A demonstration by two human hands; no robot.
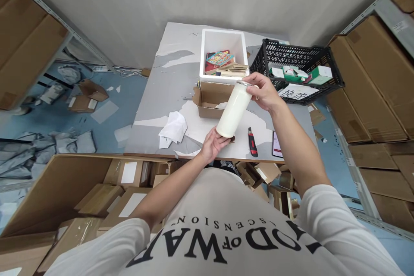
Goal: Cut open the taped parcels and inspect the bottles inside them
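A cream-white thermos bottle [234, 111] with a silvery rim at its top is held tilted over the table, its upper end leaning right. My right hand [262, 90] grips it around the top. Below, my left hand [214, 143] supports the base with curled fingers, partly hidden by the bottle. Just behind the bottle stands an open cardboard box [211, 100] with a bit of white material inside. A crumpled white sheet [174, 127] lies left of the box. To the right of my left hand rests a red and black box cutter [252, 141].
A white foam box [204, 54] holding books and a black plastic crate [294, 54] with small green-white boxes stand at the back. A phone [277, 144] lies near the table's [152, 99] right front edge. A large carton [77, 172] of parcels stands at left; shelves flank both sides.
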